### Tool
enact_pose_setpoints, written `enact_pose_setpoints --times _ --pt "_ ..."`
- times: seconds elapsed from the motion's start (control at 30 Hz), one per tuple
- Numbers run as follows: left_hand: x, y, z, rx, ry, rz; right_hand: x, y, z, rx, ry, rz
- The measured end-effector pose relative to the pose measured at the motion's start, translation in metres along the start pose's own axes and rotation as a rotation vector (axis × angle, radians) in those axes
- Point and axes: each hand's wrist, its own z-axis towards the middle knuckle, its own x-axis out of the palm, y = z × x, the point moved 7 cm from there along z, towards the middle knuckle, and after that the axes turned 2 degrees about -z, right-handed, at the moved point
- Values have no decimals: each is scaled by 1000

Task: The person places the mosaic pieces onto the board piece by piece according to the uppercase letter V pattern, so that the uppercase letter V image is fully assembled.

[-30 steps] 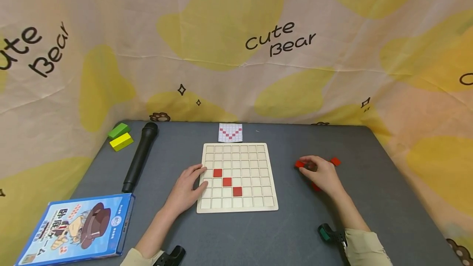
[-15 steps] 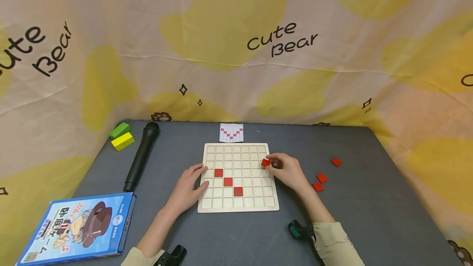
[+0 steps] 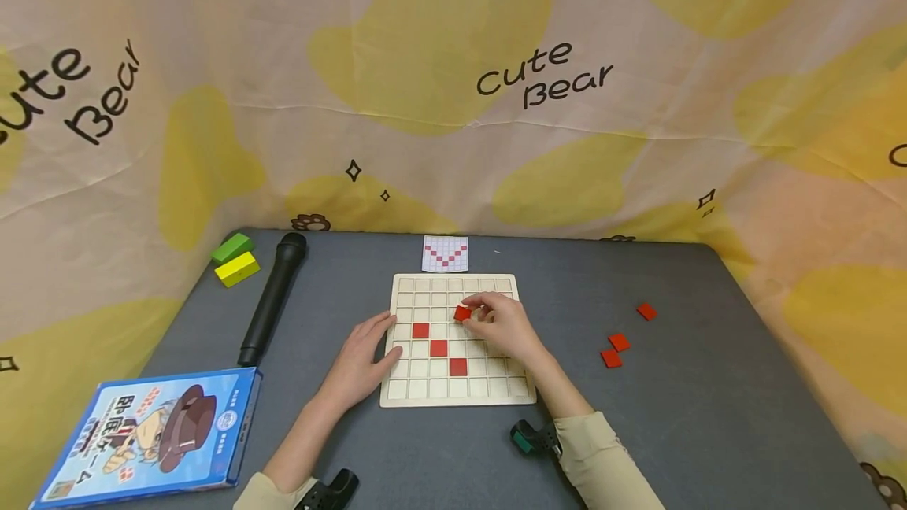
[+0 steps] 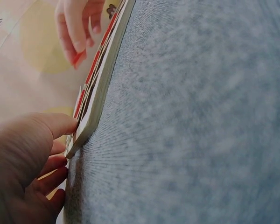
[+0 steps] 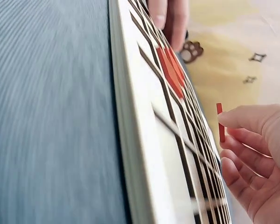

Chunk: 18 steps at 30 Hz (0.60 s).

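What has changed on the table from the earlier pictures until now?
The right hand picked a red tile from the loose tiles on the right and carried it left over the board. The left hand remains at the board's left edge; three placed tiles are unchanged.

The board (image 3: 457,339) is pale wood with a grid of little squares. Three red tiles (image 3: 438,348) sit on it in a slanted line, and three more red tiles (image 3: 619,342) lie on the grey table (image 3: 708,415). The card (image 3: 445,253) is white with a pink V pattern. The microphone (image 3: 272,300) is black. One block (image 3: 231,246) is green, one block (image 3: 238,269) yellow. The box (image 3: 149,435) is blue. The cloth (image 3: 453,85) is cream with yellow blobs.
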Motion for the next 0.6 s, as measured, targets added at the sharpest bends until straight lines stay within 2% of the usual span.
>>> enact_pose_setpoints --times 0.3,0.6 --pt "3 2 1 -24 23 -2 34 22 16 -62 35 -16" --pt "1 1 0 3 9 -9 59 36 29 -66 73 -39"
